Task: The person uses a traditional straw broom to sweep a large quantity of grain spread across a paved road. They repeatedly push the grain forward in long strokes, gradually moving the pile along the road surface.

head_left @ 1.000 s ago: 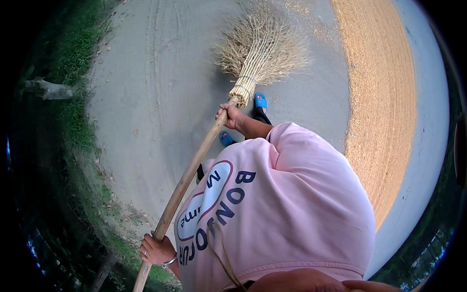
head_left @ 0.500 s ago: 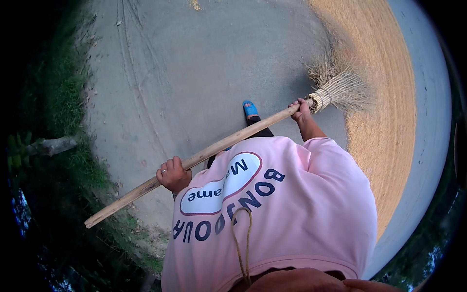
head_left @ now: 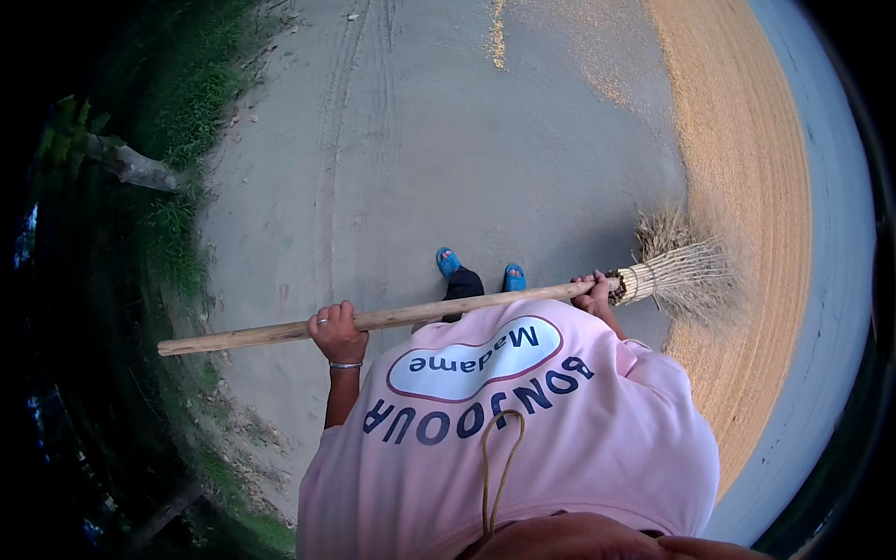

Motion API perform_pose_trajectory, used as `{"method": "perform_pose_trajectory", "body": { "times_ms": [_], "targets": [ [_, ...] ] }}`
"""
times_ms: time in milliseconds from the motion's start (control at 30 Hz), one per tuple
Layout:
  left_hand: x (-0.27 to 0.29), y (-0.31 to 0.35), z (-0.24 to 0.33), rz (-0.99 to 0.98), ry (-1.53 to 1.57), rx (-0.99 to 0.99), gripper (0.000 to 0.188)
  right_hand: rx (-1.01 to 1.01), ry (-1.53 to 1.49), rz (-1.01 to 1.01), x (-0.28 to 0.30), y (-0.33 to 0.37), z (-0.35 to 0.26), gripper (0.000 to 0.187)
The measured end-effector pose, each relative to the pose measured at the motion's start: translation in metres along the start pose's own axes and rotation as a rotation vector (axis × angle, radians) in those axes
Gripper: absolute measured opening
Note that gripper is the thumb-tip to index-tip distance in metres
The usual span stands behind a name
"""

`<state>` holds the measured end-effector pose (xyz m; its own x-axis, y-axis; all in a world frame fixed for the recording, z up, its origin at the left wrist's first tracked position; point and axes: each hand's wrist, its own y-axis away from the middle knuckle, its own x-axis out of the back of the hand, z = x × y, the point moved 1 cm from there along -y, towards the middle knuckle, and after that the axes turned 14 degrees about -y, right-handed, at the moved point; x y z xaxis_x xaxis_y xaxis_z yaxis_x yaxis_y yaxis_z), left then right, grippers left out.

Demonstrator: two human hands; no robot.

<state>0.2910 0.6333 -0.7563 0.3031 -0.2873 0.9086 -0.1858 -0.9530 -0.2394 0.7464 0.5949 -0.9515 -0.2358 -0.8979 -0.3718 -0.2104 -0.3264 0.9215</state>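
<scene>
Since half a second ago, the broom (head_left: 448,311) has swung from a slant to almost level across the person's front, and both blue slippers (head_left: 448,262) now show. Its handle is a long, smooth, round stick of pale wood, and its twigs (head_left: 689,271) are thin, dry and scratchy, tied in a tight bunch that fans out wide. The grain (head_left: 742,168) is a long, bumpy, yellow strip on the flat grey ground (head_left: 523,177). The broom is in both hands: the left hand (head_left: 338,332) has its fingers curled around the handle, with the bare end poking out past it, and the right hand (head_left: 593,294) is wrapped around the stick just beside the tied bunch. The handle hides part of the right hand. The twig tips are blurry over the edge of the grain, so I can't tell if they touch it
</scene>
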Motion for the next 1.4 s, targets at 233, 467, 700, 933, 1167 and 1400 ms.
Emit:
{"method": "perform_pose_trajectory", "body": {
  "times_ms": [233,467,700,933,1167,1400],
  "targets": [
    [-0.003,0.025,-0.144,0.005,-0.060,0.201,0.014,-0.142,0.249,-0.070,-0.068,0.014,0.166,0.022],
    [0.045,0.135,-0.209,-0.153,-0.345,0.629,0.015,-0.412,0.578,-0.164,-0.128,0.032,0.363,0.012],
    [0.097,0.170,-0.170,-0.319,-0.674,0.928,0.016,-0.647,0.909,-0.307,-0.147,0.050,0.514,0.012],
    [0.150,0.092,-0.112,-0.358,-0.927,0.979,0.008,-0.866,1.104,-0.417,-0.180,0.044,0.588,0.012],
    [0.160,-0.044,-0.072,-0.303,-0.917,0.756,0.011,-0.824,1.014,-0.384,-0.275,-0.037,0.523,0.010],
    [0.142,-0.160,-0.050,-0.044,-0.895,0.375,0.025,-0.741,0.483,-0.355,-0.338,-0.087,0.346,0.011]
  ]
}}
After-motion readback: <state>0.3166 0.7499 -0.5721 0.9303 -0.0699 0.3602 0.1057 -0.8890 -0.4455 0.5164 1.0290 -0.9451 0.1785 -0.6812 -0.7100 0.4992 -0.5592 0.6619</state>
